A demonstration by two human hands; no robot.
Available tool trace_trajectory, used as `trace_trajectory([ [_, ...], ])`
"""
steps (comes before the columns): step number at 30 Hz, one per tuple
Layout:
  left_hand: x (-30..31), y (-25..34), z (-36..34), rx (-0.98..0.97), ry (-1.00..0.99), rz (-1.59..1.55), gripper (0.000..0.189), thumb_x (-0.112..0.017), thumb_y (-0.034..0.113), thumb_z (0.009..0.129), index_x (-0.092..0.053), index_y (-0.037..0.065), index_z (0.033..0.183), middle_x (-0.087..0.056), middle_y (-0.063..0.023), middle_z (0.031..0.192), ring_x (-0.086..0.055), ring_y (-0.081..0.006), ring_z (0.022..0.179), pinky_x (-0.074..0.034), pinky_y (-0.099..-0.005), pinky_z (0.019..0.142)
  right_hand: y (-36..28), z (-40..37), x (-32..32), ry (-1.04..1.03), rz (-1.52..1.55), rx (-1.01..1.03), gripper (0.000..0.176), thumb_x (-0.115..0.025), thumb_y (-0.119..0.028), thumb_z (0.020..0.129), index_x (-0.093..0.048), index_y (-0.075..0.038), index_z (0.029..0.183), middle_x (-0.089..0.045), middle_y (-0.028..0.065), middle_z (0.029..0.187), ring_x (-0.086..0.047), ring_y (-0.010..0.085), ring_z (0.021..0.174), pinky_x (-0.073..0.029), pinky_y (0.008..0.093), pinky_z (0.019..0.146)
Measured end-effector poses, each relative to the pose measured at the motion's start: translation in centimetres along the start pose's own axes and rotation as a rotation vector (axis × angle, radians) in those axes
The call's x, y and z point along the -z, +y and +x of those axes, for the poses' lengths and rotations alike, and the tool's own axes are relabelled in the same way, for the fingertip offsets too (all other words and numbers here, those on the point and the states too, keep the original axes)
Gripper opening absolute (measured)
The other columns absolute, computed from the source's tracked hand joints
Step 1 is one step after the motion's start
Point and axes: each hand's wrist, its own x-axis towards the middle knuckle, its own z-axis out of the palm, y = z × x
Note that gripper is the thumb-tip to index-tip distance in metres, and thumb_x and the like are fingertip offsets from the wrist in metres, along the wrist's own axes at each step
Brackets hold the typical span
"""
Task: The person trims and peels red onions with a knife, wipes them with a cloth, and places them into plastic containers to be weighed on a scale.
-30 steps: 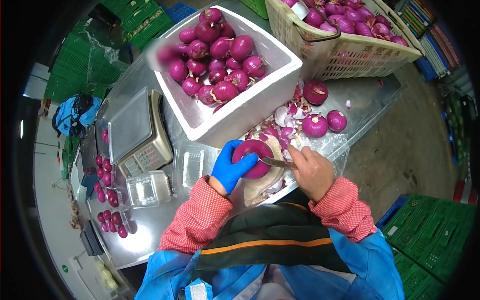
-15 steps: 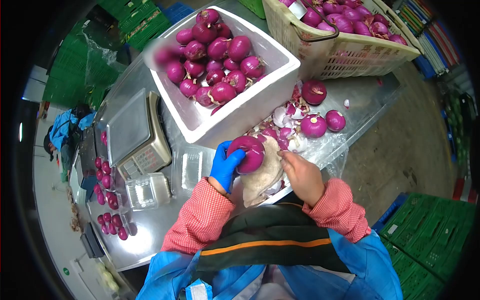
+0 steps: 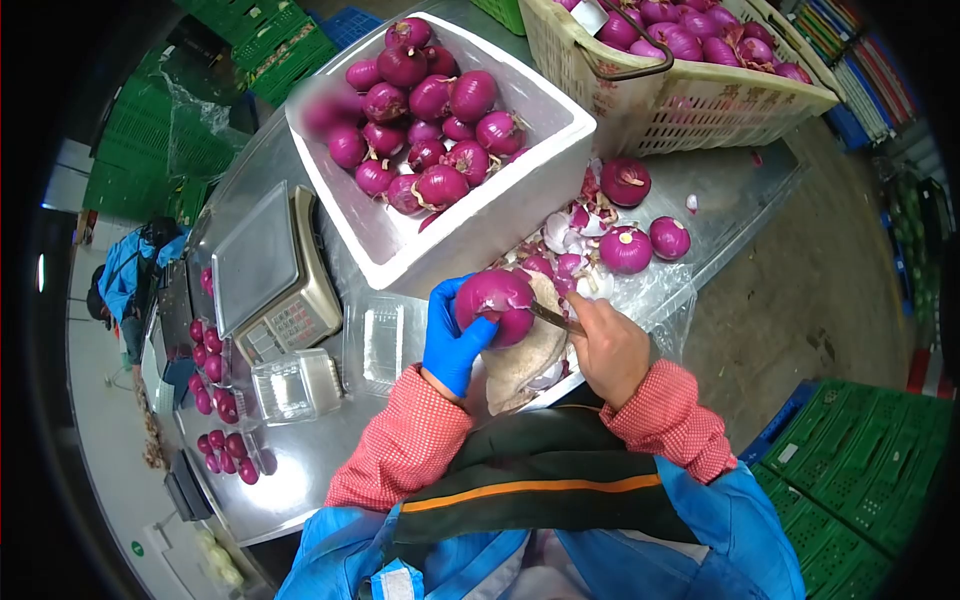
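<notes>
A large red onion (image 3: 492, 300) is held in my left hand (image 3: 452, 340), which wears a blue glove. My bare right hand (image 3: 610, 352) grips a knife (image 3: 556, 319), its blade touching the onion's right side. Beneath the onion lies a pale cloth (image 3: 522, 370). Peeled skins (image 3: 568, 235) are heaped just beyond my hands. Three onions rest right of the skins, one of them here (image 3: 625, 250). A white foam box (image 3: 480, 225) holding several onions stands behind my left hand.
A plastic crate (image 3: 690, 115) full of onions is at the back right. To the left are a scale (image 3: 300, 300), clear trays (image 3: 297, 385) and packed onions (image 3: 228, 465). A person in blue (image 3: 125, 270) is at the far left. Green crates (image 3: 860, 460) stand right.
The knife blade now shows against the onion, where it was hard to make out before. My left hand has turned slightly around the onion.
</notes>
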Motion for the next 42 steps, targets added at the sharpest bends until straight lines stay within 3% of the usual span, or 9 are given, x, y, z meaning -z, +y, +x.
trace_trajectory([
  [5,-1.3,0.7,-0.4,-0.111,0.018,0.098,0.062,-0.077,0.014,0.079,-0.041,0.003,0.127,-0.055,-0.0129,0.121,-0.056,-0.0215,0.112,-0.046,-0.0356,0.101,0.5,-0.5,-2.8,0.045,0.312,0.032,0.029,-0.054,-0.020,0.098,-0.061,-0.004,0.120,-0.054,0.0082,0.070,-0.060,0.0256,0.063,-0.048,0.0340,0.057],
  [9,-1.5,0.5,-1.1,-0.077,-0.086,0.010,0.061,-0.074,0.012,0.079,-0.041,0.002,0.129,-0.056,-0.0133,0.123,-0.056,-0.0214,0.114,-0.045,-0.0358,0.102,3.7,0.4,-4.0,-0.399,0.946,-0.648,0.039,-0.041,-0.034,0.106,-0.060,-0.003,0.121,-0.040,-0.0080,0.064,-0.034,0.0001,0.048,-0.028,0.0182,0.043],
  [13,-0.7,-0.4,-0.2,0.143,-0.096,-0.096,0.054,-0.071,0.017,0.084,-0.047,0.002,0.129,-0.058,-0.0105,0.122,-0.056,-0.0195,0.114,-0.044,-0.0344,0.102,0.0,1.9,-0.5,-0.222,0.854,-0.388,0.034,-0.056,-0.029,0.097,-0.062,-0.002,0.117,-0.063,0.0109,0.090,-0.061,0.0282,0.068,-0.051,0.0383,0.069],
  [18,-0.5,0.1,-0.3,0.193,-0.215,0.077,0.049,-0.072,0.015,0.085,-0.051,0.002,0.127,-0.059,-0.0087,0.120,-0.056,-0.0179,0.113,-0.044,-0.0343,0.101,-2.1,3.1,2.0,0.058,0.291,0.218,0.036,-0.072,-0.017,0.082,-0.064,-0.008,0.117,-0.060,0.0079,0.081,-0.063,0.0263,0.067,-0.051,0.0364,0.060],
  [19,-0.5,0.4,-0.2,0.185,-0.230,0.179,0.050,-0.073,0.014,0.085,-0.051,0.003,0.128,-0.059,-0.0086,0.121,-0.056,-0.0181,0.114,-0.044,-0.0343,0.101,-2.1,3.5,2.0,0.092,0.194,0.302,0.029,-0.074,-0.012,0.077,-0.064,-0.007,0.103,-0.056,0.0079,0.076,-0.062,0.0230,0.065,-0.050,0.0345,0.055],
  [23,-0.3,0.2,-0.3,0.164,-0.314,0.132,0.054,-0.075,0.013,0.083,-0.050,0.003,0.129,-0.059,-0.0088,0.122,-0.055,-0.0189,0.116,-0.043,-0.0343,0.103,-1.4,3.9,1.2,0.167,0.139,0.225,0.016,-0.068,-0.010,0.081,-0.055,-0.003,0.077,-0.057,0.0125,0.073,-0.059,0.0322,0.063,-0.047,0.0425,0.057],
  [27,-0.2,0.4,0.0,0.146,-0.274,0.097,0.063,-0.077,0.014,0.081,-0.048,0.004,0.135,-0.057,-0.0104,0.127,-0.055,-0.0204,0.118,-0.041,-0.0353,0.106,2.3,3.3,-0.4,-0.064,-0.035,-0.084,0.018,-0.068,-0.016,0.082,-0.059,-0.004,0.093,-0.065,0.0132,0.087,-0.065,0.0345,0.077,-0.052,0.0441,0.065],
  [31,0.7,1.6,0.9,0.125,-0.287,0.114,0.074,-0.079,0.015,0.079,-0.042,0.004,0.142,-0.055,-0.0117,0.133,-0.055,-0.0221,0.122,-0.042,-0.0367,0.108,2.0,1.8,1.0,-0.039,0.108,0.107,0.035,-0.073,-0.021,0.079,-0.061,-0.008,0.110,-0.063,0.0093,0.085,-0.065,0.0299,0.075,-0.052,0.0400,0.063],
  [42,1.6,3.2,1.9,0.244,-0.282,0.032,0.069,-0.078,0.015,0.082,-0.043,0.002,0.140,-0.058,-0.0125,0.129,-0.058,-0.0227,0.117,-0.046,-0.0361,0.105,2.1,2.3,2.4,-0.030,-0.097,0.339,0.046,-0.080,-0.020,0.067,-0.064,-0.010,0.109,-0.054,0.0049,0.079,-0.062,0.0208,0.069,-0.051,0.0344,0.058],
])
